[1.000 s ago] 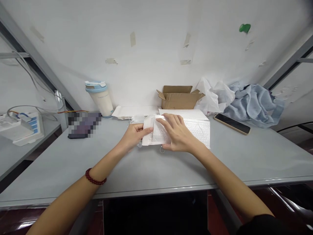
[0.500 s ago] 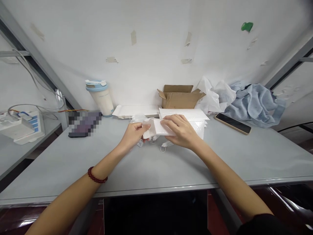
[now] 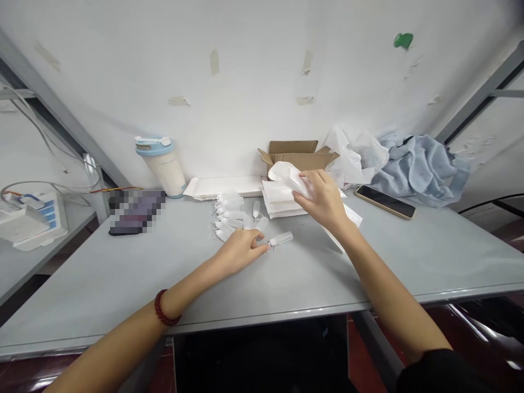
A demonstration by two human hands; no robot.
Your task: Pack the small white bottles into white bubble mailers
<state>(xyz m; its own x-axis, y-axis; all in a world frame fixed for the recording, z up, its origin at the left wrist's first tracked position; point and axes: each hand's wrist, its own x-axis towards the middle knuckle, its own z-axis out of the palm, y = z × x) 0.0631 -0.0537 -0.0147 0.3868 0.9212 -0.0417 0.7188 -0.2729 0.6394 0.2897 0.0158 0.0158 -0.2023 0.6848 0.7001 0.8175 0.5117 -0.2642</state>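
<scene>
My right hand (image 3: 323,197) is closed around a white bubble mailer (image 3: 290,177), lifted above the desk with its end tilted up to the left. Below it lies a stack of white mailers (image 3: 282,199), partly hidden by the hand. Low over the desk, my left hand (image 3: 242,248) reaches out with thumb and fingers apart. Its fingertips are beside the looped end of a small clear plastic bottle (image 3: 281,238). Behind and left of that hand, several similar bottles (image 3: 229,202) lie in a row, loops pointing left. Another small bottle (image 3: 256,209) lies separately.
An open cardboard box (image 3: 301,155) stands by the wall, beside a white plastic bag (image 3: 352,155) and a blue cloth (image 3: 426,169). A phone (image 3: 385,202) lies at right. At left are a tumbler (image 3: 164,169), flat white packs (image 3: 225,186) and a blurred dark item (image 3: 137,213).
My left hand has let go of the white mailer and moved down toward the small bottles. My right hand has raised the mailer and tilted it, uncovering the bottles.
</scene>
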